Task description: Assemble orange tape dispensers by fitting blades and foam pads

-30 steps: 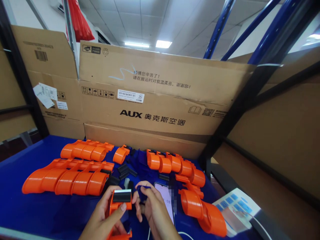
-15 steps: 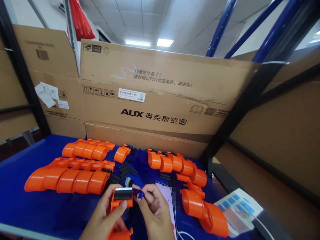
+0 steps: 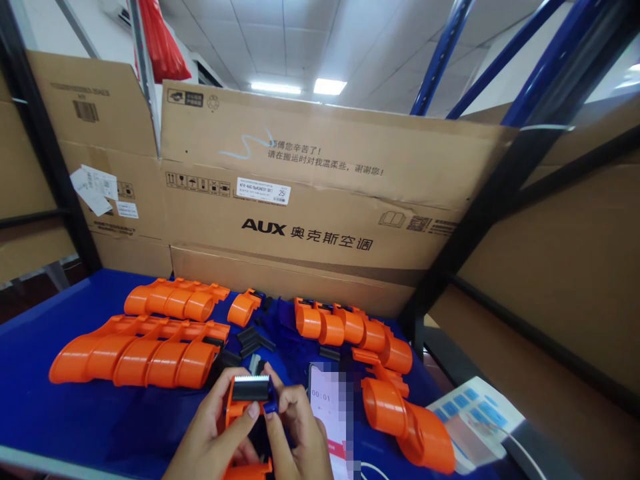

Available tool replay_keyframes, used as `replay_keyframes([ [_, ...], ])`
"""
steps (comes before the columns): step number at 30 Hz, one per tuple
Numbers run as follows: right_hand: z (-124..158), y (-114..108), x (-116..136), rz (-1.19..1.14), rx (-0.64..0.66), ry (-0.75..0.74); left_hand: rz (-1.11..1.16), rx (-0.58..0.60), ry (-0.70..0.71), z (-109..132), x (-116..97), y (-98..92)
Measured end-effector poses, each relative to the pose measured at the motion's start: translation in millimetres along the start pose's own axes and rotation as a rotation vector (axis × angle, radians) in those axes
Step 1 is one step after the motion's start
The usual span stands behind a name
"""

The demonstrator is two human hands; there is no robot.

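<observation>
An orange tape dispenser (image 3: 239,407) with a white serrated edge and a black strip (image 3: 251,390) across its head is gripped in my left hand (image 3: 213,420). My left thumb presses just below the strip. My right hand (image 3: 300,427) pinches a small dark blue plastic piece (image 3: 273,402) against the right side of the dispenser's head. Fingers partly cover the blue piece, so I cannot tell whether it is seated. Loose black strips (image 3: 255,340) lie just beyond my hands.
Rows of orange dispensers lie at the left (image 3: 145,360) and back right (image 3: 353,327), with more (image 3: 425,433) at right. A phone (image 3: 325,407) with a timer is beside my right hand. A cardboard sheet (image 3: 310,173) walls the back of the blue table (image 3: 30,333).
My right hand has moved left, bringing the blue piece from beside the dispenser onto its right side. The dispenser has shifted slightly right. The phone's timer shows a different reading.
</observation>
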State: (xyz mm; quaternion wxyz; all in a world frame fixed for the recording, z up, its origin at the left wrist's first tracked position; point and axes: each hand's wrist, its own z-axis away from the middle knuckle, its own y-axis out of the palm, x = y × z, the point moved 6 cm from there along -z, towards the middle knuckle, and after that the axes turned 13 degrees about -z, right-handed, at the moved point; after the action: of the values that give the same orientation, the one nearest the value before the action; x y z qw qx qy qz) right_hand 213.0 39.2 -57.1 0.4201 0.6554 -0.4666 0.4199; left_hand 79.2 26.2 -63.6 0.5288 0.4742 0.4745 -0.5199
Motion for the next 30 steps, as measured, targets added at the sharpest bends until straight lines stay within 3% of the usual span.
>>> replay_keyframes([
  [4, -2, -3, 11, 0.152, 0.070, -0.028, -0.027, 0.020, 0.013, 0, 2, -0.5],
  [10, -7, -6, 35, 0.257, 0.295, -0.022, 0.003, 0.075, 0.029, -2, -2, -2.5],
  [12, -8, -10, 36, 0.171, 0.299, 0.002, 0.055, 0.101, 0.017, -1, -5, -2.2],
  [16, -12, -18, 31, -0.222, 0.202, 0.120, 0.140, 0.235, 0.014, 1, -13, 6.4],
  [19, -15, -11, 30, -0.351, 0.305, 0.257, 0.240, 0.361, -0.020, 3, -15, 17.2],
  [22, -18, -7, 36, -0.343, 0.384, 0.293, 0.335, 0.373, -0.154, 4, -7, 21.6],
  [24, -22, -8, 39, -0.318, 0.355, 0.257, 0.366, 0.346, -0.160, 4, -6, 19.9],
  [28, -28, -12, 42, -0.138, 0.189, 0.136, 0.352, 0.351, 0.012, 5, -16, 13.9],
  [30, -28, -9, 45, -0.026, 0.162, 0.089, 0.317, 0.309, -0.020, 3, -14, 10.4],
])
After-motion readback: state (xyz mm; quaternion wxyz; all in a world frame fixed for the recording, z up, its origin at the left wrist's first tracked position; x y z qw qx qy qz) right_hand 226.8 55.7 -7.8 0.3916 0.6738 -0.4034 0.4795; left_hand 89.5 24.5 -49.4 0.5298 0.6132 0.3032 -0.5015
